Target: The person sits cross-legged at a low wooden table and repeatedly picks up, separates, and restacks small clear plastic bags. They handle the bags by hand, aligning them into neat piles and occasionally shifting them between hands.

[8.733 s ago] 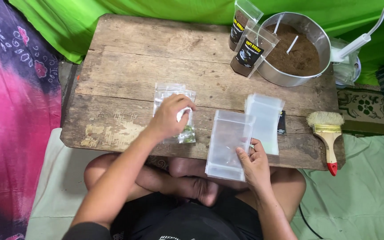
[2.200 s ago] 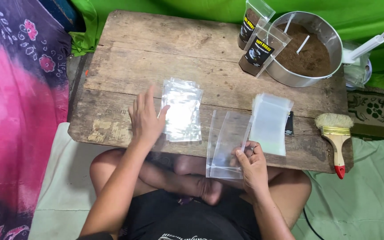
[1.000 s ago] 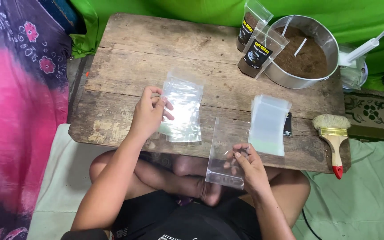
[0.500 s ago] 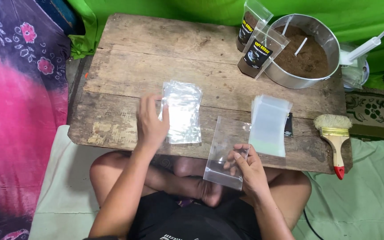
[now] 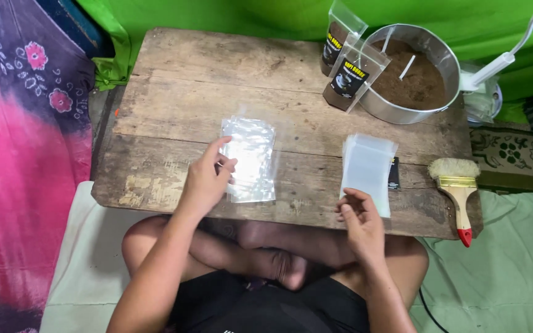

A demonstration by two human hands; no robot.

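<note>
I sit cross-legged at a low wooden table (image 5: 186, 86). My left hand (image 5: 205, 182) pinches the left edge of a clear plastic bag on top of a small pile of clear plastic bags (image 5: 253, 157) in the middle of the table. My right hand (image 5: 360, 222) hovers at the table's near edge with loosely curled fingers and nothing in it. It is just below a neat stack of whitish bags (image 5: 368, 163).
A metal bowl (image 5: 442, 55) of brown powder stands at the back right, with two filled pouches (image 5: 347, 77) with black labels leaning against it. A paintbrush (image 5: 459, 194) with a red-tipped handle lies at the right edge. Pink cloth hangs at the left.
The clear bag that my right hand held at the table's near edge is gone from it; my right hand is now empty. My left hand stays at the pile's left edge.
</note>
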